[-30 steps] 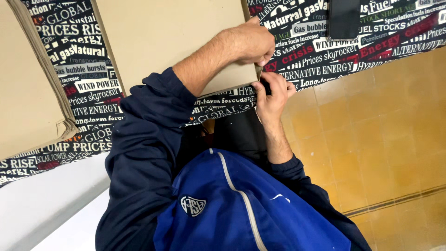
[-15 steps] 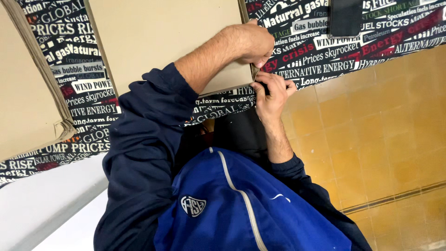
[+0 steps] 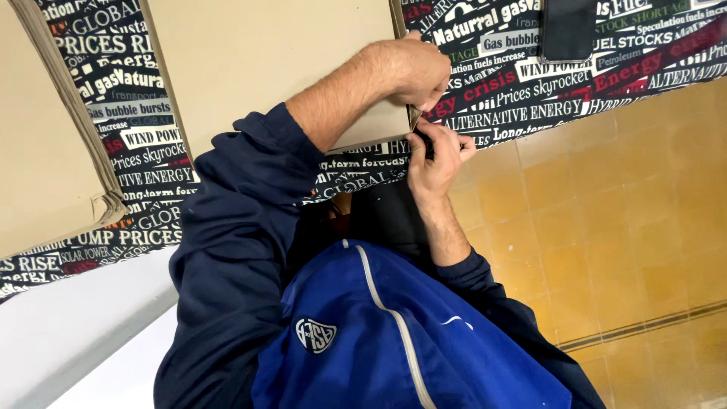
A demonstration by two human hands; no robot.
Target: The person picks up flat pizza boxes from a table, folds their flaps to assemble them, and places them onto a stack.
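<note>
Head view, looking down. We hold the corner of a flat tan cardboard panel (image 3: 273, 68) that lies on the desk (image 3: 530, 83), whose cover is a dark cloth printed all over with white and red lettering. Compared with half a second ago, little differs: our left hand (image 3: 413, 68) has kept its place on the panel's near corner, knuckles up, fingers curled tight over the edge, while our right hand (image 3: 435, 155) has edged slightly closer beneath it, fingers narrow and pinched at the same corner. We cannot tell what small dark thing, if any, sits between the right fingertips. We judge the work at this corner as continuing, not finished.

Beyond the fingers, to the far left, a second cardboard piece (image 3: 45, 151) with a folded edge rests on the same cloth. Above and right of the fingers lies a dark flat rectangular object (image 3: 566, 30). Below the fingers, our blue jacket (image 3: 394, 333) and dark sleeves hide the desk's near edge; ochre floor tiles (image 3: 621, 227) spread to the right.
</note>
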